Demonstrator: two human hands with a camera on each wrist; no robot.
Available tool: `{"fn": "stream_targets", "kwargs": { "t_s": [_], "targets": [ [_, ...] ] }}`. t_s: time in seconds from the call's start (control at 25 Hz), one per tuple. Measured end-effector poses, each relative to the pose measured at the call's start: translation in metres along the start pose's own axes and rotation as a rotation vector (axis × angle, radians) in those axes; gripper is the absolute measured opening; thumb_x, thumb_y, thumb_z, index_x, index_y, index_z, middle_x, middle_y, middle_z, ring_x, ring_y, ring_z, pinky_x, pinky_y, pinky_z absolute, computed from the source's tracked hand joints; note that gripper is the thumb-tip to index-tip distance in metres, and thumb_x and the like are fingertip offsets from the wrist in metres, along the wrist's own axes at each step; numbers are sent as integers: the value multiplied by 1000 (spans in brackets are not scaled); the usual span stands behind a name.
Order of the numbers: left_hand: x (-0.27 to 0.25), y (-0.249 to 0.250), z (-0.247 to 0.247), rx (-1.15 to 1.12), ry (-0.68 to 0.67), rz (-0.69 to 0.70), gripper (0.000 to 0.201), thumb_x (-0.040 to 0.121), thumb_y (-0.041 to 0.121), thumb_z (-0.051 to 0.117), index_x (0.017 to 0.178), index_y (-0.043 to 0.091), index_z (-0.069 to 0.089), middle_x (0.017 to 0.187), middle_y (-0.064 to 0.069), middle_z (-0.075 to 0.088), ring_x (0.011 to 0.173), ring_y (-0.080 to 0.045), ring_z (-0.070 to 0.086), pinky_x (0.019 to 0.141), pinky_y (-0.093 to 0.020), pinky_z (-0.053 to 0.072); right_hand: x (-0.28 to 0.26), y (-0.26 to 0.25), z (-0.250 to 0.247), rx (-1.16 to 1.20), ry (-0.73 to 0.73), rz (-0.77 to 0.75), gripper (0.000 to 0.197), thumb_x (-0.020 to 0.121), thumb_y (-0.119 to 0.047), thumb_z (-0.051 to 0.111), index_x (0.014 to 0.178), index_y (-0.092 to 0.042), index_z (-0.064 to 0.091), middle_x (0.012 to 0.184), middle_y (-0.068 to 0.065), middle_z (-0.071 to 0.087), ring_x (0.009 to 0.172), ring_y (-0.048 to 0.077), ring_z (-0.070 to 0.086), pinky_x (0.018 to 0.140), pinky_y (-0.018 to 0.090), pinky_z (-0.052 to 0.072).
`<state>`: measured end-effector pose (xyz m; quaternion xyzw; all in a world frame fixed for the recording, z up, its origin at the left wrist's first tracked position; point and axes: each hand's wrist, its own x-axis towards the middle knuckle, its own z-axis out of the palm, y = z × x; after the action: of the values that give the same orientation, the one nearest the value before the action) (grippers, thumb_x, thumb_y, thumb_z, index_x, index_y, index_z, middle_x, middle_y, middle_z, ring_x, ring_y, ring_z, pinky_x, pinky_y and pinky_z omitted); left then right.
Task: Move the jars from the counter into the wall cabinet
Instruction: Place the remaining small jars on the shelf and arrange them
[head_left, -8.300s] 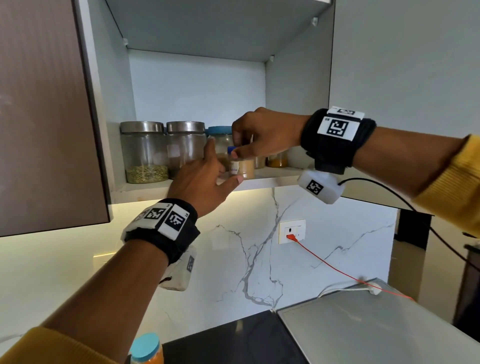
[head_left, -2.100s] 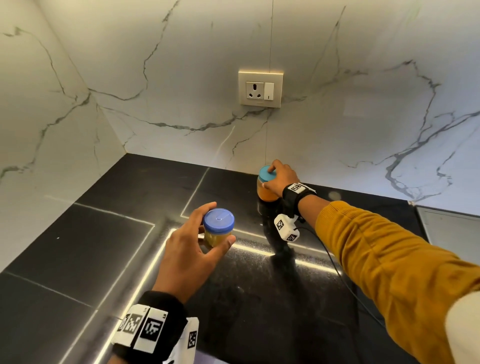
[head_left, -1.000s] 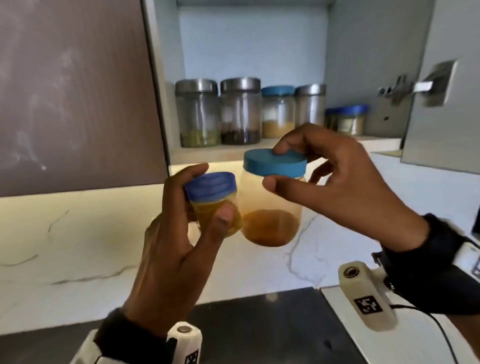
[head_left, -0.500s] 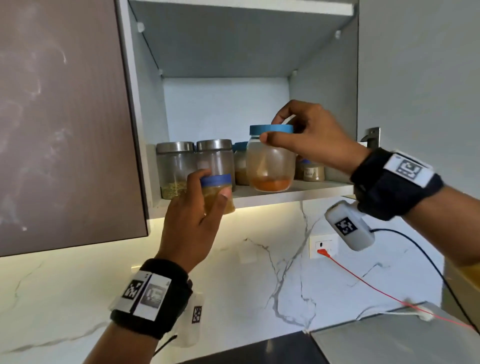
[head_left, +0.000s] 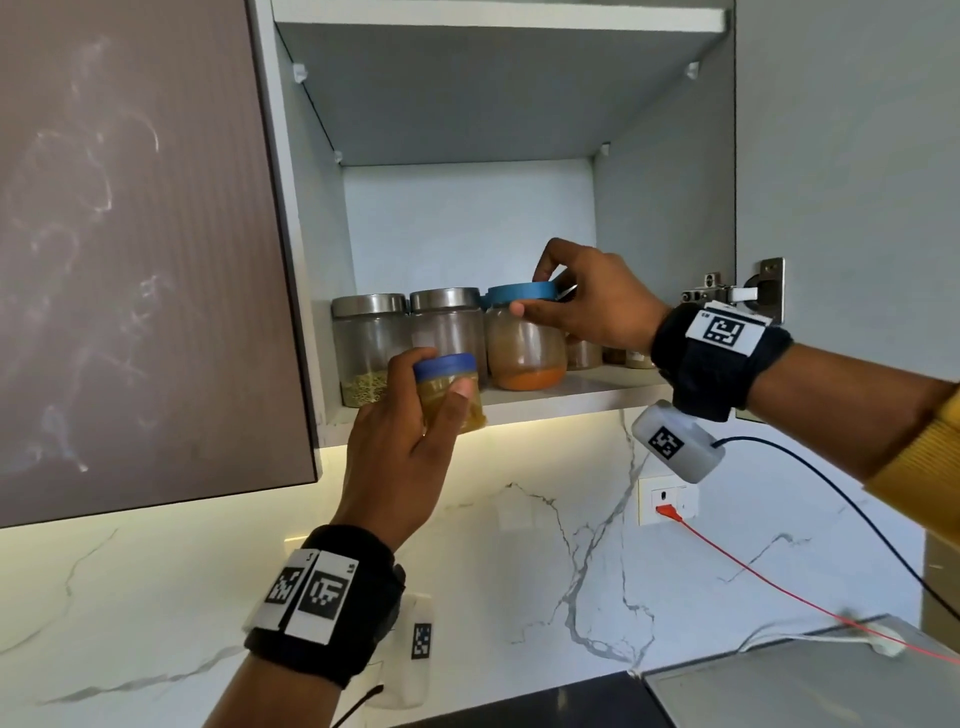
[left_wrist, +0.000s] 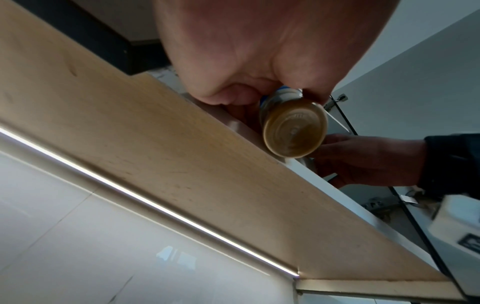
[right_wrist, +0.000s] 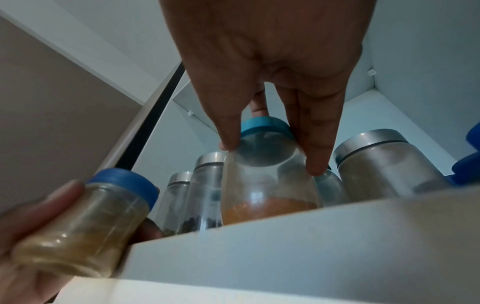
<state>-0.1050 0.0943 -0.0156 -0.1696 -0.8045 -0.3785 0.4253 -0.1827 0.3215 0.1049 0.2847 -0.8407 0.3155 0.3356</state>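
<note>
A clear jar of orange powder (head_left: 525, 353) (right_wrist: 267, 185) with a light blue lid stands on the cabinet shelf (head_left: 566, 397) near its front. My right hand (head_left: 582, 306) (right_wrist: 272, 86) grips it by the lid from above. My left hand (head_left: 410, 431) (left_wrist: 249, 61) holds a small jar of yellow-brown powder (head_left: 451, 392) (left_wrist: 293, 127) (right_wrist: 85, 224) with a dark blue lid. That jar hangs just below and in front of the shelf's front edge, to the left of the orange jar.
Steel-lidded glass jars (head_left: 370, 348) (head_left: 447, 332) stand in a row at the shelf's left, with more jars (right_wrist: 384, 164) behind my right hand. The brown cabinet door (head_left: 140, 249) hangs open at the left. A hinge (head_left: 727, 296), a wall socket (head_left: 667, 501) and a red cable (head_left: 779, 592) are at the right.
My right hand has lowered the orange jar onto the shelf and pushed it a little further in. My left hand has raised the small jar closer to the shelf edge.
</note>
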Motion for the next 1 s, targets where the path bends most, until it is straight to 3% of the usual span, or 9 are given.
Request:
{"fn": "stream_targets", "kwargs": {
  "t_s": [0.16,0.28,0.36,0.48,0.56,0.64,0.72,0.84,1.0],
  "targets": [
    [-1,0,2,31,6,8,58,90,75,30,135,39,37,106,3,64,91,-21,65,84,-45,57,0,4,12,-110,15,-41,40,96,-48,69,113,-14,56,104,7,68,94,32,68,79,39,59],
    [-1,2,1,39,5,9,57,90,74,30,135,39,37,104,4,64,90,-19,65,84,-46,58,-8,1,14,-136,63,-20,45,94,-49,70,124,-19,56,122,11,61,108,30,63,88,39,56],
    [-1,3,0,35,5,6,56,90,73,30,134,39,37,104,5,63,90,-18,65,84,-44,58,-24,-12,14,-168,191,-147,43,90,-43,69,126,-21,58,126,9,58,113,26,58,94,41,53],
    [-2,5,0,49,10,5,51,94,70,33,134,38,38,102,6,65,88,-16,66,80,-38,55,-56,-48,15,-41,58,-347,35,84,-30,66,117,-17,63,109,1,67,99,22,63,83,47,55],
    [-2,7,-1,69,17,22,46,99,64,37,134,34,40,99,9,68,85,-7,66,76,-30,51,-73,-61,22,37,-190,-339,45,85,-27,74,128,-21,62,117,-3,65,105,19,64,86,44,59],
    [-2,9,-3,62,13,22,44,102,59,40,135,31,41,97,13,68,83,5,63,75,-19,46,-83,-62,34,-60,-297,-377,73,80,-28,82,145,-26,50,133,-4,57,119,18,58,94,41,57],
    [-2,11,-4,53,5,14,41,102,54,43,135,31,42,96,17,67,82,10,61,77,-15,46,-88,-56,49,-173,-213,-433,87,76,-36,86,151,-26,43,138,-3,55,119,19,58,89,42,59],
    [-2,13,-5,53,-4,7,43,99,58,44,134,33,41,95,18,67,86,5,63,78,-26,47,-90,-51,60,-142,-57,-482,74,81,-33,85,145,-19,52,131,-2,63,111,18,64,85,40,60],
    [-3,14,-9,40,-29,-32,53,97,64,48,139,32,42,109,15,70,96,1,64,78,-11,42,-89,-46,54,-111,-38,-422,70,82,-37,85,144,-21,55,132,-4,66,112,16,66,89,40,59]
  ]
}}
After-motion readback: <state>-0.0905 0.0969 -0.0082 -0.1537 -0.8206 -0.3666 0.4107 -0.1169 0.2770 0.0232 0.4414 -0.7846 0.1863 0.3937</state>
